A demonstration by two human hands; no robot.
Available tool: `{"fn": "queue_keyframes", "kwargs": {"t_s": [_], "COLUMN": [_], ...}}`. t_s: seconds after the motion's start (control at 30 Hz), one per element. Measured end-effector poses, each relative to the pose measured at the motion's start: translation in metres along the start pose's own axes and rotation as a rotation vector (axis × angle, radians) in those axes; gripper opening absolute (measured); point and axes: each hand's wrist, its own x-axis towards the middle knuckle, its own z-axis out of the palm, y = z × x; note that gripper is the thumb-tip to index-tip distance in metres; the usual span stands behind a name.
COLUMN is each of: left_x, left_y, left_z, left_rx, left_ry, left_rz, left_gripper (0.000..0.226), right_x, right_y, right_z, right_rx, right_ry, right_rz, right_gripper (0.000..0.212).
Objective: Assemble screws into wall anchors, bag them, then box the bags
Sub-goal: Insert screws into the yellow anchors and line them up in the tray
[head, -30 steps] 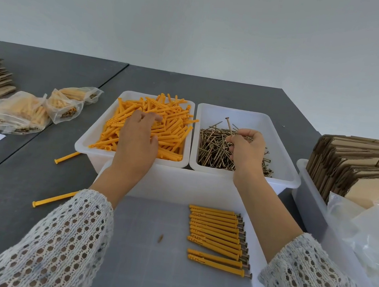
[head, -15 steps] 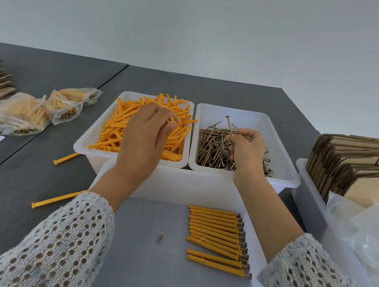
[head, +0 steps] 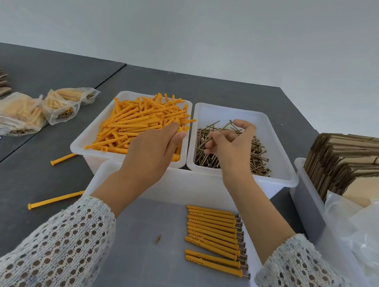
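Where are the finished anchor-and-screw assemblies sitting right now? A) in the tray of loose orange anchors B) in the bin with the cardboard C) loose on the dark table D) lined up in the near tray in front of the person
D: the assembled anchors lie side by side in a row on the floor of the near tray, screw heads pointing right, nearer the camera than both hands.

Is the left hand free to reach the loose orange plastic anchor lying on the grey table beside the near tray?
Probably not right now: the left hand is over the white bin, gripping orange anchors. The loose orange plastic anchor itself lies uncovered, with nothing blocking it.
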Motion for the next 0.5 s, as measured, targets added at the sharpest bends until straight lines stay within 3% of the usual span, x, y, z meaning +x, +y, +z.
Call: {"fn": "queue_keyframes", "kwargs": {"t_s": [0.13, 0.3, 0.5], "left_x": [-0.003, -0.007, -0.008], "left_y": [0.001, 0.008, 0.013], "left_z": [0.001, 0.007, 0.009], "left_rx": [-0.063, -0.066, -0.086], "left_ry": [-0.054, -0.122, -0.097], "left_rz": [-0.002, 0.022, 0.011], "left_gripper": [0.046, 0.028, 0.034], "right_x": [-0.004, -0.004, -0.009], "right_y": [0.003, 0.005, 0.009], "right_z": [0.006, 0.007, 0.014], "right_rx": [0.031, 0.072, -0.009], "right_ry": [-0.034, -0.044, -0.108], "right_rz": [-0.057, -0.028, -0.039], "right_gripper": [0.052, 0.044, 0.043]}}
